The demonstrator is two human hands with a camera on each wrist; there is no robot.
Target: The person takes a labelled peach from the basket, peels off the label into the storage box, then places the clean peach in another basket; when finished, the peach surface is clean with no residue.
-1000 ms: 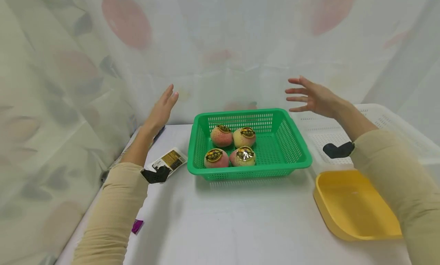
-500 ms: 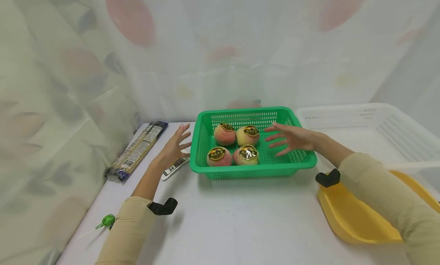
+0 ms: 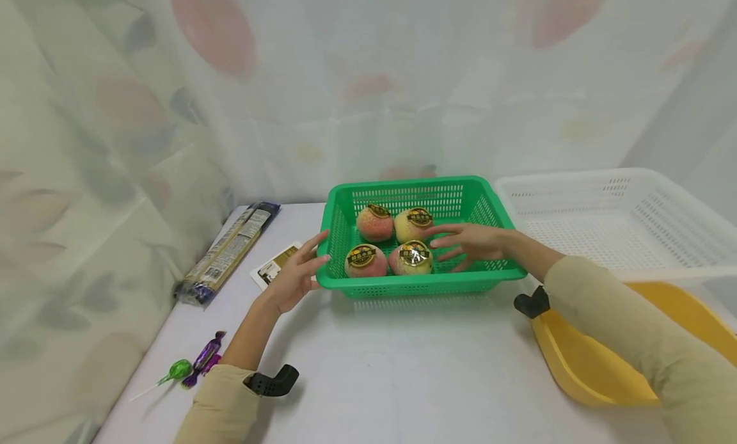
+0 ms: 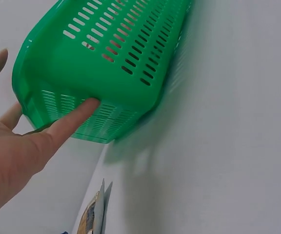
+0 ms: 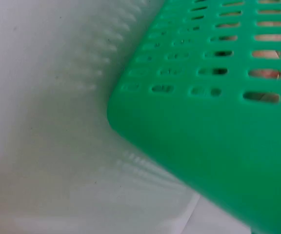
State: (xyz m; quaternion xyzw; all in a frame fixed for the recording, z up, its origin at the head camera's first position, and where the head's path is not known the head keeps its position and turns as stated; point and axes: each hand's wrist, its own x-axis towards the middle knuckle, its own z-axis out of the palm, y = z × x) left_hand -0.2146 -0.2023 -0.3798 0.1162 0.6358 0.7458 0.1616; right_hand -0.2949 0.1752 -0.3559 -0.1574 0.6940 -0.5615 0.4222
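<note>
A green slotted basket (image 3: pixel 403 289) stands on the white table with several pink-and-yellow peaches inside, each with a dark and gold sticker. My left hand (image 3: pixel 292 279) is at its left end; in the left wrist view one extended finger (image 4: pixel 74 119) touches the basket's outer wall (image 4: pixel 57 63). Over the right part of the basket's inside is my right hand (image 3: pixel 475 242), fingers spread and pointing left. Its fingertips are right beside the back right peach (image 3: pixel 410 225) and the front right peach (image 3: pixel 410 260). The right wrist view shows the basket's outer corner (image 5: pixel 189 126), with the hand hidden.
A white slotted basket (image 3: pixel 604 185) and a yellow tub (image 3: pixel 576 361) stand on the right. Left lie a long wrapped packet (image 3: pixel 230 252), a flat labelled packet (image 3: pixel 269 271), a green lollipop (image 3: pixel 180 369) and a purple wrapped candy (image 3: pixel 206 357). Patterned curtains close the back and left.
Both hands have come down from above. The left has reached the basket's left end, and the right has moved left into the basket toward the peaches.
</note>
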